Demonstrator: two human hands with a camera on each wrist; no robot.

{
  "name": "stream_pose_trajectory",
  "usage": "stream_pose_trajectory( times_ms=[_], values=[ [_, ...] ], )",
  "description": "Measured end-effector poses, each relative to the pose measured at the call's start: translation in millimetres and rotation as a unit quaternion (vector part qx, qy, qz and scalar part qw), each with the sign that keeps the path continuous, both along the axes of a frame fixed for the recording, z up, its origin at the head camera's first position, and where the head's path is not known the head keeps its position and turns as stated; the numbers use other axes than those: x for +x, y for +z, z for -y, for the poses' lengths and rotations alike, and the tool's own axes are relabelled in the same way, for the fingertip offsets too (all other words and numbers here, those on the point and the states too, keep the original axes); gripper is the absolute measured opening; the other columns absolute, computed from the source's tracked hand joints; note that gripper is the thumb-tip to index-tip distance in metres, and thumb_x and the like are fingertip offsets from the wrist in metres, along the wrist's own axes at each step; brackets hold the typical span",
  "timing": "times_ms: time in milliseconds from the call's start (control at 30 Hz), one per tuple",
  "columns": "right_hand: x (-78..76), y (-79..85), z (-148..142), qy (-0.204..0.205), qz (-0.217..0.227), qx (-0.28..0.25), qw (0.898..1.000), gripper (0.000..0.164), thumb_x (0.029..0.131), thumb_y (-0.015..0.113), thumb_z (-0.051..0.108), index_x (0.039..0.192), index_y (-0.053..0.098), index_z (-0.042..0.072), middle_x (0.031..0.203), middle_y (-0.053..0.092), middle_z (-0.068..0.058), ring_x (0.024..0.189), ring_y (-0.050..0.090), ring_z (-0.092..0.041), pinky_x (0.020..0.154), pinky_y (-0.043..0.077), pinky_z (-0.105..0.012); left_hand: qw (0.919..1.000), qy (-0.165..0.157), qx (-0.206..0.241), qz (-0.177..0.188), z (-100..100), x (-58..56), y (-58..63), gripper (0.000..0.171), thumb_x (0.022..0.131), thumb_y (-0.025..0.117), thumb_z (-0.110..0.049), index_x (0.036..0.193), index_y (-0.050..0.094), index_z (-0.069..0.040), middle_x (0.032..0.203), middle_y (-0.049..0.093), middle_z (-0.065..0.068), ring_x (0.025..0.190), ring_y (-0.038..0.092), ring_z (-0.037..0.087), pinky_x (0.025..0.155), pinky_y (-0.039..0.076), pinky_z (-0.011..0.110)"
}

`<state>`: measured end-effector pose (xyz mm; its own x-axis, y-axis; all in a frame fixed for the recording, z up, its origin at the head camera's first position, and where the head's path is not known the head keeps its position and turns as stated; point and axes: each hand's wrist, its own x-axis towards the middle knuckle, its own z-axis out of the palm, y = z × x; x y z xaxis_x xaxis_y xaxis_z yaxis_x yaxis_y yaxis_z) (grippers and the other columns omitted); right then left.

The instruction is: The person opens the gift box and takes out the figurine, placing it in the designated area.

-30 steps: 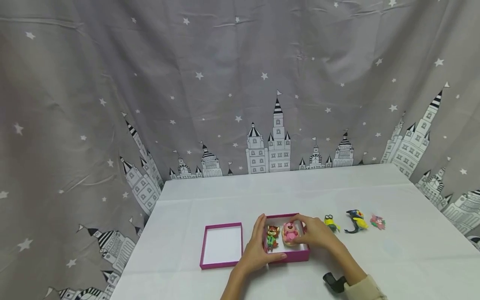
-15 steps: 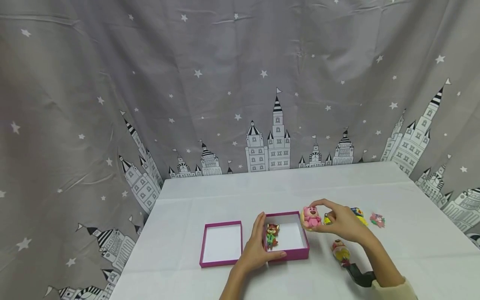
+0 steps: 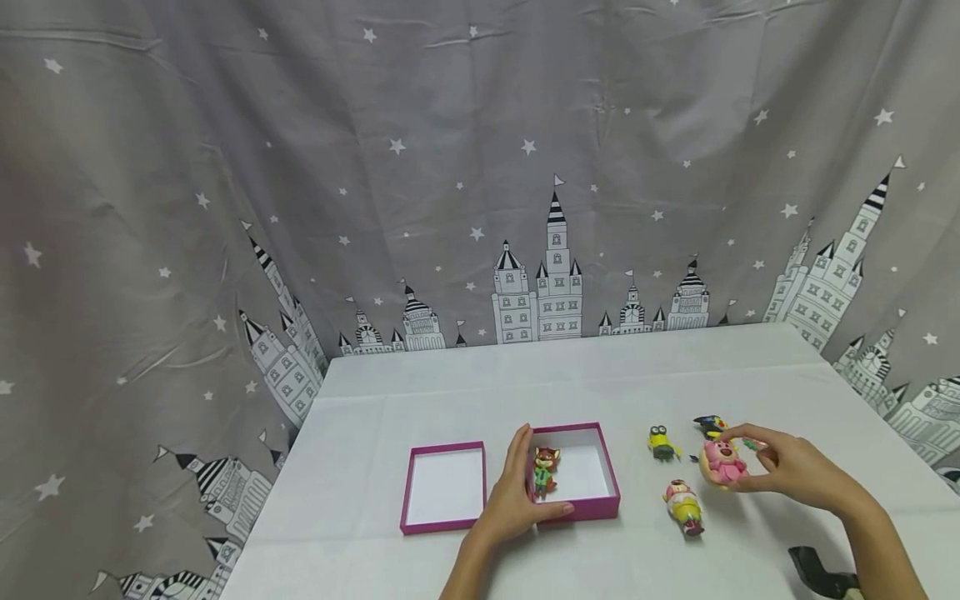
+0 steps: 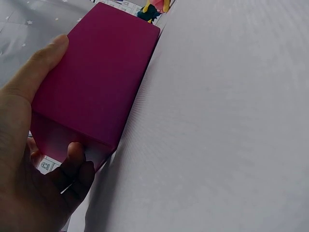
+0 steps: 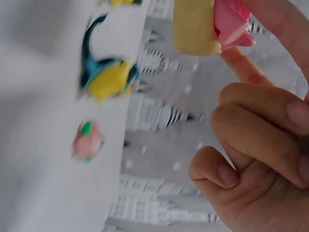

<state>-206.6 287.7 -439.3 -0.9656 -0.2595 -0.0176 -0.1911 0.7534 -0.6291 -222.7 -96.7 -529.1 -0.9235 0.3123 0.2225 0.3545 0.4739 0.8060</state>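
Note:
My left hand (image 3: 513, 500) grips the left side of a magenta box (image 3: 585, 508), thumb on its front wall; in the left wrist view the thumb and curled fingers lie around the box's corner. Inside the white-lined box, at the left, lies a fox figurine (image 3: 545, 472) in green clothes. Off to the right, my right hand (image 3: 806, 471) pinches a pink bear figurine (image 3: 724, 463) with a cream back, between thumb and forefinger. In the right wrist view the bear (image 5: 231, 21) is held up, partly cut off by the frame, while the other fingers are curled.
A shallow magenta-rimmed lid (image 3: 442, 527) lies left of the box. Right of the box are a minion figurine (image 3: 662, 443) and a figurine in white and yellow (image 3: 683, 506). Behind the bear are a dark blue and yellow figurine (image 3: 708, 425) and a small pink-green piece (image 5: 88, 142).
My right hand has lifted the bear out of the box and carried it right, past the minion. The white and yellow figurine has come into full view. My left hand stays on the box.

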Motion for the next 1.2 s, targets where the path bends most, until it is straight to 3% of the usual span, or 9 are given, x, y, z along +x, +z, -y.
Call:
stream_pose_trajectory(
  times_ms=[200, 400, 600, 800, 1000, 1133, 1200],
  values=[
    [5.0, -17.9, -28.8, 0.033, 0.035, -0.031, 0.998, 0.062, 0.072, 0.078, 0.029, 0.121, 0.052, 0.001, 0.057, 0.03, 0.007, 0.05, 0.027, -0.003, 0.041, 0.023, -0.022, 1.0, 0.001, -0.001, 0.004, 0.1, 0.0, -1.1, 0.117, 0.062, 0.078, -0.057, 0.149, 0.005, -0.028, 0.154, 0.004, -0.003, 0.135, 0.021, 0.029, 0.103, 0.029, 0.052],
    [2.5, -40.0, -44.6, 0.084, 0.048, -0.082, 0.992, 0.047, 0.078, 0.074, 0.018, 0.118, 0.054, 0.005, 0.056, 0.03, 0.011, 0.05, 0.028, 0.001, 0.04, 0.022, -0.024, 1.0, 0.002, -0.004, 0.006, 0.2, -0.5, -1.9, 0.117, 0.062, 0.077, -0.058, 0.149, 0.005, -0.029, 0.154, 0.005, 0.0, 0.134, 0.024, 0.03, 0.101, 0.031, 0.053],
    [-2.3, -52.7, -46.3, 0.086, 0.081, -0.086, 0.989, 0.048, 0.077, 0.074, 0.021, 0.119, 0.055, 0.006, 0.057, 0.033, 0.01, 0.052, 0.031, 0.0, 0.042, 0.023, -0.024, 1.0, 0.002, -0.006, 0.006, 0.6, -0.6, -3.4, 0.117, 0.062, 0.077, -0.058, 0.149, 0.004, -0.029, 0.154, 0.004, 0.0, 0.134, 0.024, 0.031, 0.101, 0.031, 0.053],
    [-3.1, -55.6, -47.0, 0.1, 0.069, -0.094, 0.988, 0.047, 0.078, 0.074, 0.02, 0.12, 0.055, 0.01, 0.056, 0.034, 0.012, 0.051, 0.032, 0.001, 0.041, 0.024, -0.025, 1.0, 0.002, -0.004, 0.007, 1.2, -1.1, -3.4, 0.117, 0.062, 0.077, -0.058, 0.149, 0.004, -0.03, 0.155, 0.005, 0.0, 0.133, 0.025, 0.032, 0.101, 0.031, 0.054],
    [-3.3, -54.4, -44.7, 0.084, 0.076, -0.085, 0.99, 0.054, 0.076, 0.075, 0.022, 0.122, 0.052, 0.004, 0.057, 0.034, 0.009, 0.051, 0.033, -0.001, 0.042, 0.025, -0.024, 0.9999, 0.006, -0.002, 0.01, 1.3, -1.6, -2.9, 0.117, 0.061, 0.077, -0.057, 0.148, 0.004, -0.031, 0.154, 0.005, 0.0, 0.133, 0.025, 0.031, 0.101, 0.03, 0.054],
    [2.4, -44.6, -42.6, 0.04, 0.082, -0.054, 0.994, 0.066, 0.076, 0.075, 0.025, 0.127, 0.044, -0.003, 0.057, 0.032, 0.006, 0.051, 0.031, -0.003, 0.043, 0.026, -0.022, 0.9999, 0.004, -0.003, 0.012, 1.0, -1.1, -3.1, 0.117, 0.061, 0.077, -0.057, 0.149, 0.004, -0.031, 0.155, 0.005, 0.0, 0.133, 0.026, 0.031, 0.101, 0.03, 0.054],
    [5.3, -35.4, -39.0, 0.015, 0.065, -0.034, 0.997, 0.068, 0.077, 0.074, 0.027, 0.128, 0.042, -0.004, 0.057, 0.031, 0.006, 0.05, 0.03, -0.004, 0.042, 0.026, -0.022, 0.9999, 0.004, -0.004, 0.012, 1.3, -0.7, -2.9, 0.117, 0.062, 0.077, -0.057, 0.149, 0.004, -0.03, 0.155, 0.005, 0.0, 0.133, 0.026, 0.031, 0.101, 0.031, 0.054]
  ],
)
